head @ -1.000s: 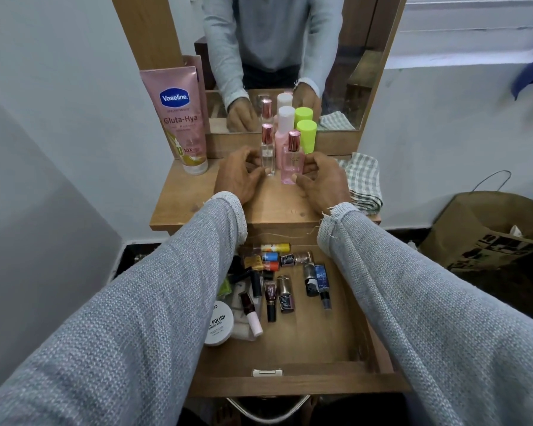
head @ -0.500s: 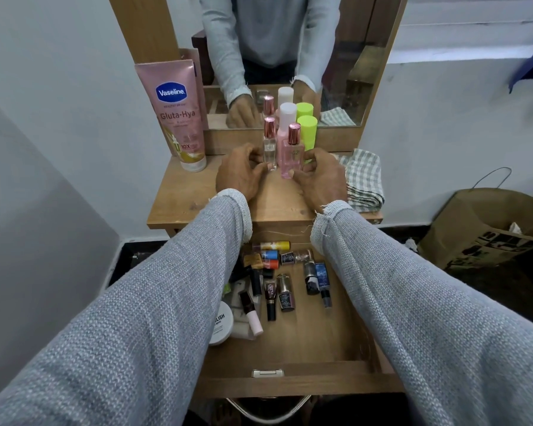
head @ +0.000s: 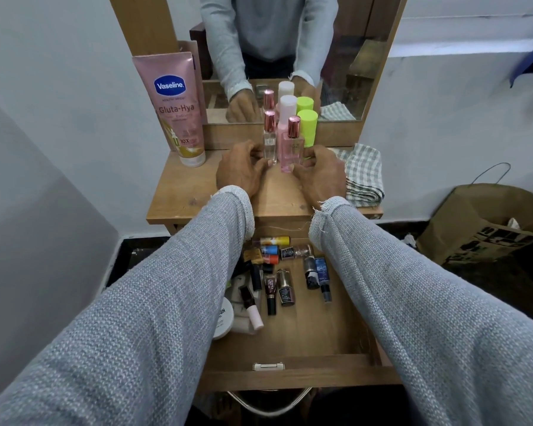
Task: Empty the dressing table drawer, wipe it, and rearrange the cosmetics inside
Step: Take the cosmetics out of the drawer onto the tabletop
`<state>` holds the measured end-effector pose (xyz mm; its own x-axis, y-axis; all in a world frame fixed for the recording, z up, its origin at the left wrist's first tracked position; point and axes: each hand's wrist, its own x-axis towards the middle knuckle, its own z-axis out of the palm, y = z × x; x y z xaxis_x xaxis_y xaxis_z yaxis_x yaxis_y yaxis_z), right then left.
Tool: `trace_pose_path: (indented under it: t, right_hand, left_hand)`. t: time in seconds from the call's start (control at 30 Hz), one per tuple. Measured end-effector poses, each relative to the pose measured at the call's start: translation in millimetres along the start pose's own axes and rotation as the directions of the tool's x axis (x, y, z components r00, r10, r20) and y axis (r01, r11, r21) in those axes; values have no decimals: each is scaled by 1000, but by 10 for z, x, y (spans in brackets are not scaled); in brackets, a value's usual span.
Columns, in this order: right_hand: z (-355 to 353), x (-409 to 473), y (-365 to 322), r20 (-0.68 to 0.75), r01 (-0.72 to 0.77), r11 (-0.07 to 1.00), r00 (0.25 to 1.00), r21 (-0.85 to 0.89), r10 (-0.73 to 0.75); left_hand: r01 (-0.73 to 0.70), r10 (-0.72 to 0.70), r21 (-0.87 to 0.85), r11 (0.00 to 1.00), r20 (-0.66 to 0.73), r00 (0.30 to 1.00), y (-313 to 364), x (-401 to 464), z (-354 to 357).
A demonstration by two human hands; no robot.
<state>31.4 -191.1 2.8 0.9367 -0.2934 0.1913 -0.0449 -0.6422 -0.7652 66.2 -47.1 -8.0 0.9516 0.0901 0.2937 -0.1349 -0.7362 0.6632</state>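
Note:
The open wooden drawer (head: pixel 308 339) below the table top holds several small cosmetics, such as nail polish bottles (head: pixel 285 287) and a white jar (head: pixel 223 321) at its left side. Both my hands are up on the dressing table top (head: pixel 179 195). My left hand (head: pixel 239 172) pinches the base of a clear perfume bottle (head: pixel 270 142) with a rose cap. My right hand (head: pixel 319 176) curls round the base of a pink perfume bottle (head: pixel 291 146). Both bottles stand upright. Behind them stand a white-capped pink bottle (head: pixel 286 107) and a green-capped bottle (head: pixel 307 124).
A tall pink Vaseline tube (head: pixel 179 109) stands at the table's back left by the mirror (head: pixel 345 56). A folded checked cloth (head: pixel 363 176) lies at the table's right edge. A brown paper bag (head: pixel 486 222) sits on the floor to the right.
My hands have closed in on the two perfume bottles and now grip their bases. The view has shifted slightly; the drawer's contents have not moved.

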Motion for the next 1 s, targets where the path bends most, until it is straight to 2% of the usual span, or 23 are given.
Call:
trace_pose_path:
  t: [0.17,0.27,0.4,0.5,0.6,0.67,0.73,0.83,0.9,1.0]
  right_hand:
    - [-47,-69,38,-57,114,988,992,100,-109]
    - [-124,-164,28,-124,202,962,976,184,-181]
    - [-232,-312,-41,-165,281,920,956,273,-243]
    - [-378,-491,-65,-159,372,898,926,237,-342]
    - [-494,-745,104,-23,461,879,887,126,-462]
    - [-509,-934,295,125,469,883,875,24,-468]
    - [-493,-1084,474,270,432,895,879,-107,-392]
    - [-476,-1186,618,474,377,867,859,-326,-195]
    - [-455,-1193,636,580,408,815,807,-412,-110]
    - [-378,-1148,655,689,468,760,724,-451,-37]
  left_hand:
    - [43,-43,-50,998,-1,999,-37,-51,-62]
    - [101,-100,-144,984,16,995,-45,-152,-135]
    - [20,-13,-200,980,37,999,-33,-431,-217]
    - [-32,44,-219,975,48,998,-61,-620,-295]
    - [-66,77,-208,976,47,996,-80,-831,-368]
    - [-120,128,-200,973,30,991,-70,-1001,-402]
    - [-195,198,-138,971,7,980,-44,-1186,-421]
    - [-280,281,-32,959,28,959,8,-1446,-409]
    - [-299,295,9,954,129,947,17,-1573,-373]
    - [-306,225,144,941,408,885,15,-1657,-314]
